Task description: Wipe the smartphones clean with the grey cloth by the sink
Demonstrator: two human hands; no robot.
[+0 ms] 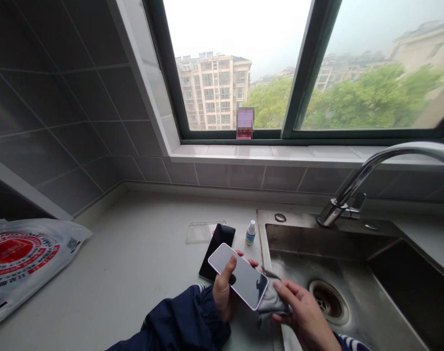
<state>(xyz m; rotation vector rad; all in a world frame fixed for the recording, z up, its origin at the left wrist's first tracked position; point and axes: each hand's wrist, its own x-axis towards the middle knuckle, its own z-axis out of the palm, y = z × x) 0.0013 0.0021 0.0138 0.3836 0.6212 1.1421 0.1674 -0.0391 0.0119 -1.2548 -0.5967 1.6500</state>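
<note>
My left hand [225, 287] is closed around a smartphone [236, 273] with a pale rim, its screen facing up and the thumb lying across the glass. In my right hand [302, 304] is a grey cloth [273, 297], pinched between thumb and fingers at the phone's lower right edge. Whether the cloth touches the phone I cannot tell. Beneath the phone, a black tablet-like device [219, 239] lies flat on the counter, partly covered. A clear phone case [198, 232] rests behind it. Just right of these stands a small white-capped bottle [251, 233] with a blue and yellow label.
A steel sink [291, 263] with a drain [328, 302] lies on the right, with a chrome faucet [357, 180] arching over its back edge. The white counter [134, 263] bears a printed plastic bag [28, 258] at far left. A window ledge [244, 153] runs along the back.
</note>
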